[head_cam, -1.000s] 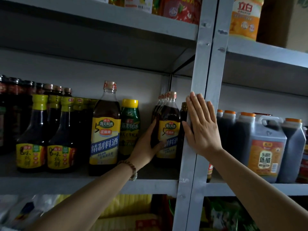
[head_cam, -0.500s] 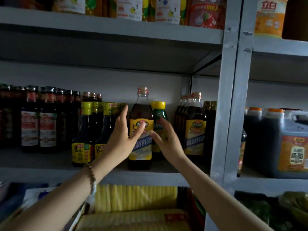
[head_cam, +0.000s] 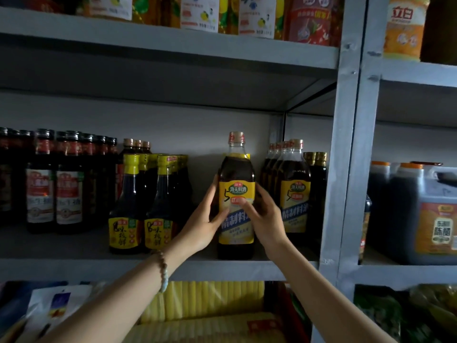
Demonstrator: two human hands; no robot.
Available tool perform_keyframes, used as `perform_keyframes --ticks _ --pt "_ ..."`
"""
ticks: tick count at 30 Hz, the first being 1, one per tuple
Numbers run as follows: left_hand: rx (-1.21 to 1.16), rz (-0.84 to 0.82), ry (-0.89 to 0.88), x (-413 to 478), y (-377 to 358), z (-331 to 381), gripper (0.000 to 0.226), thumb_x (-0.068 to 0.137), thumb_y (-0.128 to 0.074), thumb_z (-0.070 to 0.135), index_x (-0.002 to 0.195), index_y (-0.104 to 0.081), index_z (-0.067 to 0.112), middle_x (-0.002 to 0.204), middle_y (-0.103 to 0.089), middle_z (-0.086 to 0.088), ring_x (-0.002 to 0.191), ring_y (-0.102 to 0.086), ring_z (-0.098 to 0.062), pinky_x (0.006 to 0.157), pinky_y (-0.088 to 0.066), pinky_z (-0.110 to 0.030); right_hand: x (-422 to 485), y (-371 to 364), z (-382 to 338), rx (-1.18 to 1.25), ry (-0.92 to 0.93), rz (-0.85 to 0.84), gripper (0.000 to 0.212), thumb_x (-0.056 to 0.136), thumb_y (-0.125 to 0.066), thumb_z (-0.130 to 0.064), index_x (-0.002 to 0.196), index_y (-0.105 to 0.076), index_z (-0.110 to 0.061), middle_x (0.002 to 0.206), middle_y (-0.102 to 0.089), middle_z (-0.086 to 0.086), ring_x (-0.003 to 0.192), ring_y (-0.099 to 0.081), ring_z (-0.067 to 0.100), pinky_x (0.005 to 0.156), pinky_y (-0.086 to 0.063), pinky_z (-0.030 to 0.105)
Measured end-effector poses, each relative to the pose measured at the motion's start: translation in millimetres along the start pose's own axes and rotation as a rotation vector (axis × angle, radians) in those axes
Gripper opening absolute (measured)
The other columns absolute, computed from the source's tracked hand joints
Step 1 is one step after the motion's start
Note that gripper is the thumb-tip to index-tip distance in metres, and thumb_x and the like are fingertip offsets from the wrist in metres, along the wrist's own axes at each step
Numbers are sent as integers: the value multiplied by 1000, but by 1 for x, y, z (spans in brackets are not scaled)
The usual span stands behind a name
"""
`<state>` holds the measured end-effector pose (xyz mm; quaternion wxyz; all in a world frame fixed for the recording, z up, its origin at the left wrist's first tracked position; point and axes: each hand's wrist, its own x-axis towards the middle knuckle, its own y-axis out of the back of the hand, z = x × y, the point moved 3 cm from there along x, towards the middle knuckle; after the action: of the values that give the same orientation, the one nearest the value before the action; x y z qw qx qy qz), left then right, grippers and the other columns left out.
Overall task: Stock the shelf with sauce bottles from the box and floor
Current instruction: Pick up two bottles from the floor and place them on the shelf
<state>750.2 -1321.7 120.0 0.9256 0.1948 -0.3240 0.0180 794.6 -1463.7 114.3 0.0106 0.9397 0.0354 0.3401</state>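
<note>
Fingers (head_cam: 247, 208) of left hand (head_cam: 201, 226) and right hand (head_cam: 267, 222), spread earlier, are now curled round the cooking wine bottle (head_cam: 236, 174) on the shelf (head_cam: 74, 268).

Grey metal shelving (head_cam: 346, 144), pale back wall (head_cam: 173, 125), dim light

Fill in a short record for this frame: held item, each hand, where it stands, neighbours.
held item: tall bottle, dark liquid, yellow label, upright
left hand: grips the bottle's left side, thumb on the label
right hand: grips its right side, thumb on the label
position: on the middle shelf, near the front edge
left neighbours: yellow-capped bottles
right neighbours: row of matching bottles
next bay: big jugs
</note>
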Motion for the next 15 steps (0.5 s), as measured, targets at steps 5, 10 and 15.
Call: perform_keyframes --ticks 5,10,15 --pt "-57 -51 -45 17 -41 5 77 90 -55 22 143 -4 43 152 -17 12 135 -27 -8 99 -46 -30 -2 49 2 -39 -7 43 35 87 -63 -22 116 -51 -37 101 -68 -14 92 -67 1 72 -55 17" --pt "-154 -99 -6 29 -61 6 74 88 -58 21 137 -9 48 146 -24 13 133 -29 -11 88 -54 -36 5 72 8 -84 -23 64 44 91 -58 -19 133 -44 -21 108 -65 -5 91 -65 2 66 -53 13" --pt "-212 -149 1 33 -63 3 72 90 -57 17 136 -10 47 117 -42 28 100 -47 11 65 -51 -8 2 79 -21 -324 160 48 51 91 -57 -16 139 -40 -21 132 -54 -2 116 -56 12 85 -54 29"
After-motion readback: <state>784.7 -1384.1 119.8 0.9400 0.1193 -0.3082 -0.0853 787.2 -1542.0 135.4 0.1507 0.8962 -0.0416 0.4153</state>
